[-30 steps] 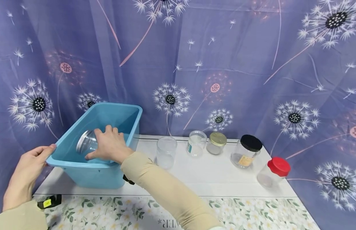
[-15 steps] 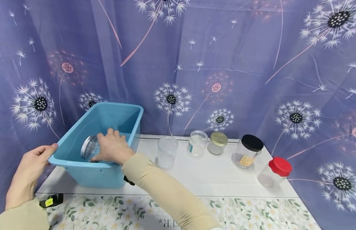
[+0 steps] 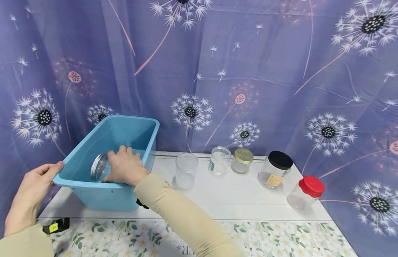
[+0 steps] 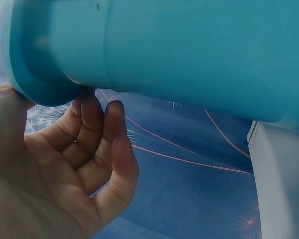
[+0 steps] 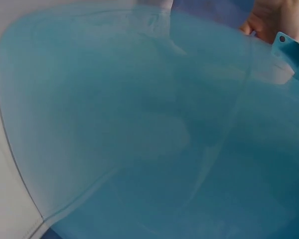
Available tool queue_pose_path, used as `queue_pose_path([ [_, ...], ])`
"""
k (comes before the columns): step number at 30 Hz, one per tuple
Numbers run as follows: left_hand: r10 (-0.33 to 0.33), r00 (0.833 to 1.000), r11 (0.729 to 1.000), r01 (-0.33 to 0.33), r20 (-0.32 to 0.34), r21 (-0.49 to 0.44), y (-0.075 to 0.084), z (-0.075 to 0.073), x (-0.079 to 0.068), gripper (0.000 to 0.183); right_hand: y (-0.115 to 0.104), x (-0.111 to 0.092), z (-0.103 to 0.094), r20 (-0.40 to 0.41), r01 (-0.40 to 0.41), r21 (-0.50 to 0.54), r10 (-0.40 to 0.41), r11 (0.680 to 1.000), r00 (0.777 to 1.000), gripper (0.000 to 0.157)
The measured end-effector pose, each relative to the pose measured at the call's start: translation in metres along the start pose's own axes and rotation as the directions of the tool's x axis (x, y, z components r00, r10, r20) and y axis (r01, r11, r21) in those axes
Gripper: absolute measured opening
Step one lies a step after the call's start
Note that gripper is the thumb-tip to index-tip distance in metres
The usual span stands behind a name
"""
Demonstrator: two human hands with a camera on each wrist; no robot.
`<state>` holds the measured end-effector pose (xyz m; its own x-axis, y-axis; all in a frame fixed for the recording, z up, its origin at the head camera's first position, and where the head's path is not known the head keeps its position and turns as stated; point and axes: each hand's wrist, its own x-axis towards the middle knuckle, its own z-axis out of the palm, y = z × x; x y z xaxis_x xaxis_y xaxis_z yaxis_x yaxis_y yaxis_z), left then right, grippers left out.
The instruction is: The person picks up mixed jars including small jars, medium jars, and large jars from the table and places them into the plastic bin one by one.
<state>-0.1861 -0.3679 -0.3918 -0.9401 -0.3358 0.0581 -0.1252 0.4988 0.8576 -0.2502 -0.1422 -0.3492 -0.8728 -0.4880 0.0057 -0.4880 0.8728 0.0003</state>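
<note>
A clear jar with a silver screw lid (image 3: 100, 167) lies tilted on its side in the blue plastic tub (image 3: 102, 198), its lid facing left. My right hand (image 3: 126, 166) reaches over the near right part of the tub and grips the jar from above; the near rim hides part of the jar and the fingertips. At the tub's near left corner, my left hand (image 3: 33, 189) pinches the rim, thumb on top. The left wrist view shows the fingers (image 4: 117, 119) curled up beneath that rim. In the right wrist view the tub's outer wall (image 5: 114, 124) covers most of the picture.
To the tub's right stand a clear lidless jar (image 3: 186, 171), another clear jar with a teal label (image 3: 219, 162), a gold-lidded jar (image 3: 242, 161), a black-lidded jar (image 3: 274, 170) and a red-lidded jar (image 3: 306, 192). A purple dandelion curtain (image 3: 266, 71) hangs behind the white table (image 3: 224, 200).
My right hand has lowered the silver-lidded jar deeper into the tub and slightly right, mostly in the first half second. My left hand has stayed on the rim.
</note>
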Motion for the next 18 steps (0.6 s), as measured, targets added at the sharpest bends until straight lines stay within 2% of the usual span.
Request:
queue_pose_path([
  [5, -0.005, 0.999, 1.000, 0.006, -0.035, 0.022, 0.0010, 0.0026, -0.0014, 0.052, -0.0014, -0.0008, -0.0001, 0.030, -0.022, -0.019, 0.022, 1.000, 0.999, 0.088],
  [12, -0.004, 0.999, 1.000, 0.005, -0.051, 0.029, -0.0004, 0.0015, -0.0028, 0.051, -0.0035, -0.0007, -0.0004, 0.053, -0.030, -0.013, 0.031, 0.999, 0.998, 0.084],
  [15, -0.008, 0.999, 0.999, 0.009, -0.051, 0.031, -0.0021, -0.0006, -0.0043, 0.051, -0.0040, -0.0016, -0.0004, 0.043, -0.003, 0.021, 0.002, 1.000, 0.999, 0.082],
  [18, 0.000, 0.999, 1.000, 0.001, -0.038, 0.020, -0.0019, -0.0025, -0.0044, 0.046, -0.0001, -0.0032, -0.0021, -0.007, 0.041, 0.102, -0.041, 0.994, 0.999, 0.074],
])
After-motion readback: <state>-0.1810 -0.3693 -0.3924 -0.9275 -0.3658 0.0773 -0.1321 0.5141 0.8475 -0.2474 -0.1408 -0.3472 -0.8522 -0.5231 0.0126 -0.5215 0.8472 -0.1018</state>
